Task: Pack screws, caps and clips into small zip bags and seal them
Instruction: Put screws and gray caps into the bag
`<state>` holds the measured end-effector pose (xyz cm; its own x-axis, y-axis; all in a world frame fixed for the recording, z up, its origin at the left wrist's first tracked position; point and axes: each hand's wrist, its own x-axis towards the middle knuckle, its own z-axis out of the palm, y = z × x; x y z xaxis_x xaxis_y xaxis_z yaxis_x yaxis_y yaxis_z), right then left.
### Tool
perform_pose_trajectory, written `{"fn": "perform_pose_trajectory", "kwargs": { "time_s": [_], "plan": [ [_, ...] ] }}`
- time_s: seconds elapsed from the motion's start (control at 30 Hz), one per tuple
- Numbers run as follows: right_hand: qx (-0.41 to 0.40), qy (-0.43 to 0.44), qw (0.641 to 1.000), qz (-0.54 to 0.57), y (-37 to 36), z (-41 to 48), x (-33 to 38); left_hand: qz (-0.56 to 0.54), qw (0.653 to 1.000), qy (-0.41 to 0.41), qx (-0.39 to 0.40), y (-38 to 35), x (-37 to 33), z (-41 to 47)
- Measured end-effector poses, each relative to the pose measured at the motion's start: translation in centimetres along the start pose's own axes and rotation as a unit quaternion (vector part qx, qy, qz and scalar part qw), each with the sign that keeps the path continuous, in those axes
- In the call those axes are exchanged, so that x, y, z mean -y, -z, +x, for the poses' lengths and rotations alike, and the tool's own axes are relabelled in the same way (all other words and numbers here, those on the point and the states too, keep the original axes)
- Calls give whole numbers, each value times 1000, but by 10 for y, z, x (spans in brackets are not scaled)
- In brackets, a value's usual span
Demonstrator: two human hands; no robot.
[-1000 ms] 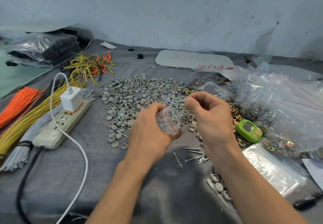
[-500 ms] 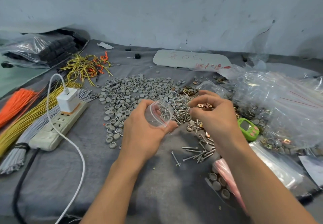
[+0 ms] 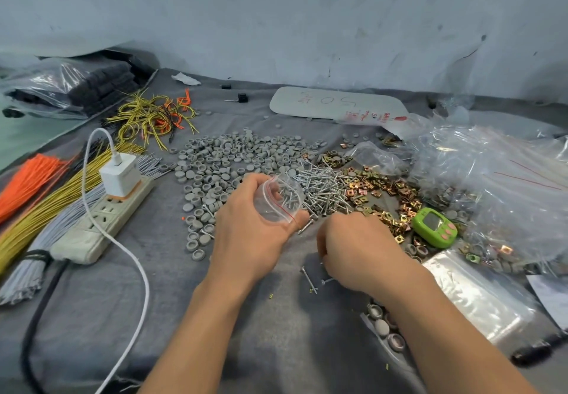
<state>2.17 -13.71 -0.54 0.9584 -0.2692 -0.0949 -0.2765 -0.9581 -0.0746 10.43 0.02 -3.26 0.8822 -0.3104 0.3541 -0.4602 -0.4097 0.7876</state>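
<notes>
Table covered with a grey cloth point(image 3: 153, 317); wall behind.

Left hand point(image 3: 255, 231): raised just over the cloth at centre. The grip pinches a small zip bag point(image 3: 276, 203), thumb on the near side and fingers curled round the far side. The bag has a red line at its seal. Its mouth is open and turned toward the right. Several screws are already inside.

Right hand point(image 3: 356, 252): low, knuckles up, fingers curled down onto the cloth just right of the bag. Fingertips are hidden, so I cannot tell whether the grip is pinching anything. A few loose screws point(image 3: 307, 277) lie on the cloth beside and under it.

Stock:
- Screw pile point(image 3: 322, 191), silver, just beyond the bag and touching its far edge.
- Grey caps point(image 3: 233, 160), a broad spread left of and behind the screws.
- Brass clips point(image 3: 381, 191), right of the screws, the two heaps mingling at the border.
- Filled bag of caps point(image 3: 384, 329), partly under the right forearm.

Right side: a green handheld device point(image 3: 433, 231) beside the clips. A flat stack of empty zip bags point(image 3: 479, 295) lies near it, and large crumpled clear bags point(image 3: 498, 184) sit behind.

Left side: a power strip point(image 3: 98, 224) with a white charger point(image 3: 120, 175) plugged in, its white cable point(image 3: 135, 264) trailing toward the near edge. Bundled orange wires point(image 3: 27, 178), yellow wires point(image 3: 52, 200) and grey wires point(image 3: 24, 274) lie alongside.

Far centre: a white board point(image 3: 335, 103) with faint writing.
</notes>
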Motion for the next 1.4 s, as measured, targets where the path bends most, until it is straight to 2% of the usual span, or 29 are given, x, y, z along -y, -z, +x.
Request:
{"fn": "perform_pose_trajectory", "kwargs": {
  "time_s": [0.2, 0.3, 0.37, 0.43, 0.5, 0.57, 0.63, 0.8, 0.9, 1.03, 1.2, 1.4],
  "plan": [
    [18, 30, 999, 4, -1, -7, 5, 11, 1000, -10, 10, -1, 0, -2],
    [-55, -13, 993, 107, -2, 1, -5, 13, 1000, -14, 12, -1, 0, -2],
    [-162, -43, 952, 257, -3, 7, -12, 16, 1000, -16, 14, -2, 1, -3],
    [-253, -32, 876, 410, -2, 8, -15, 17, 1000, -16, 15, -4, 0, -3],
    [-287, 1, 817, 500, 1, 7, -12, 22, 999, -18, 18, -6, -1, -3],
    [-292, 29, 788, 541, 2, 5, -4, 28, 999, -20, 26, -7, -2, -4],
    [-297, 41, 787, 540, 1, 4, 5, 31, 999, -23, 35, -8, -3, -4],
    [-278, 53, 823, 493, -4, 2, 16, 22, 998, -30, 45, -6, -2, -5],
    [-305, 34, 800, 515, -1, 4, 4, 31, 998, -25, 39, -6, 0, -4],
    [-337, -45, 768, 543, -3, 12, -24, 39, 999, -25, 26, -6, 3, -3],
    [-328, -109, 758, 554, -9, 21, -50, 37, 999, -27, 23, -8, 3, -3],
    [-284, -141, 794, 519, -15, 25, -61, 42, 998, -32, 29, -14, 0, 1]
  ]
}}
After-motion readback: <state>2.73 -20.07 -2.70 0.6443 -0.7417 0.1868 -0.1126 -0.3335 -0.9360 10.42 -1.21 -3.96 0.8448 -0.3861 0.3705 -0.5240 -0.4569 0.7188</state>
